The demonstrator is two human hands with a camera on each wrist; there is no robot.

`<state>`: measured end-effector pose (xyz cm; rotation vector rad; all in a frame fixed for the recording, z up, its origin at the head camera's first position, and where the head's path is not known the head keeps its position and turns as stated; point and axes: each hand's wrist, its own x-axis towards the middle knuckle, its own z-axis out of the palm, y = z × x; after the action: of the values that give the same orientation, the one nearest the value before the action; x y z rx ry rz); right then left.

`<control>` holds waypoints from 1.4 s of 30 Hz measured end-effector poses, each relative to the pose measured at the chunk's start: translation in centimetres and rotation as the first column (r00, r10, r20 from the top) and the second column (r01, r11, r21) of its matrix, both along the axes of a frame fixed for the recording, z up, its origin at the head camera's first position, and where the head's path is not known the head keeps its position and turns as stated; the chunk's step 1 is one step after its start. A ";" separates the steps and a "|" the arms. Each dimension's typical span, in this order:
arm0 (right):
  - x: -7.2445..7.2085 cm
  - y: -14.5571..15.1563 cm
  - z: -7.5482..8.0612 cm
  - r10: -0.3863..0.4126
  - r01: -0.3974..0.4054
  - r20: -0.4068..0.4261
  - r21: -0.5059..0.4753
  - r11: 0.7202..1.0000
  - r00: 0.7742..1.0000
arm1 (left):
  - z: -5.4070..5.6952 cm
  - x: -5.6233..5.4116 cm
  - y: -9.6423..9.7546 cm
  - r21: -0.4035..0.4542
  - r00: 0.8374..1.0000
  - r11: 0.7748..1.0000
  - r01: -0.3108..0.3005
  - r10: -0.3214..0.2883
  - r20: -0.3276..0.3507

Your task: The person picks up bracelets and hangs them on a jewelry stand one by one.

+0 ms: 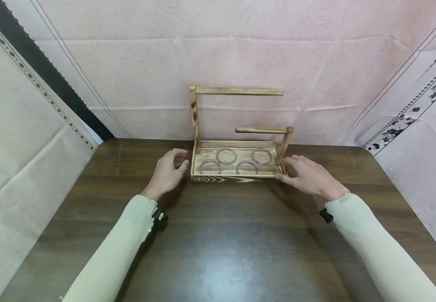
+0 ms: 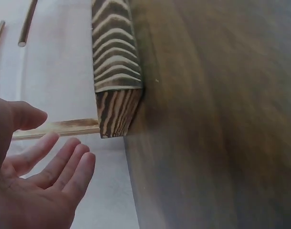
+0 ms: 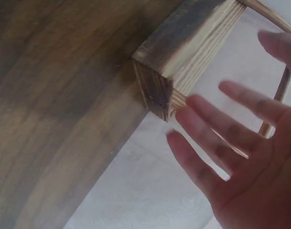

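A shallow wooden tray [image 1: 233, 178] with dark striped grain stands toward the far side of the table. A tall post [image 1: 195, 121] with a long bar rises at its left end, and a shorter post [image 1: 284, 147] with a bar at its right end. Several greyish rings [image 1: 227, 156] show on the tray's floor. Just left of the tray, my left hand [image 1: 168, 173] is apart from it, fingers loosely bent and holding nothing. My right hand [image 1: 308, 175] is at the tray's right end, its fingers spread in the right wrist view [image 3: 241, 148]; whether they touch the wood I cannot tell.
The brown wooden table [image 1: 218, 235] extends in front of the tray and to both sides. Pale cloth [image 1: 221, 63] hangs right behind the table's far edge, with more cloth at the left [image 1: 22, 138] and right [image 1: 429, 159].
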<state>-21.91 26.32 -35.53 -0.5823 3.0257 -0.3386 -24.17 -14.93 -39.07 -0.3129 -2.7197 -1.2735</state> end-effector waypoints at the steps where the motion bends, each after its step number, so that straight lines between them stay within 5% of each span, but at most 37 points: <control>1: -0.2 -0.1 0.1 0.017 -0.017 0.006 0.000 1.000 1.000 | 0.0 -0.2 0.1 0.019 1.000 1.000 -0.002 0.002 -0.002; 20: -3.6 -3.1 1.2 0.231 -0.229 0.110 -0.029 0.973 0.967 | 0.1 -4.4 1.6 0.182 0.999 0.983 -0.030 0.027 0.022; 33: -4.5 -4.2 0.6 0.219 -0.209 0.179 -0.073 0.975 0.959 | -0.1 -5.1 2.1 0.198 0.999 0.979 -0.040 0.047 -0.028; 37: -4.5 -3.7 0.4 0.180 -0.165 0.157 -0.108 0.980 0.971 | -0.1 -4.8 2.7 0.167 0.996 0.985 -0.052 0.063 -0.059; 42: -4.6 -2.7 0.2 0.066 -0.049 0.099 -0.162 0.986 0.993 | -0.1 -4.9 3.0 0.133 0.999 0.990 -0.035 0.038 -0.015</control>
<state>-26.47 23.64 -35.37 -0.6390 2.8931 -0.5930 -29.09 -11.89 -39.14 -0.2577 -2.5974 -1.4265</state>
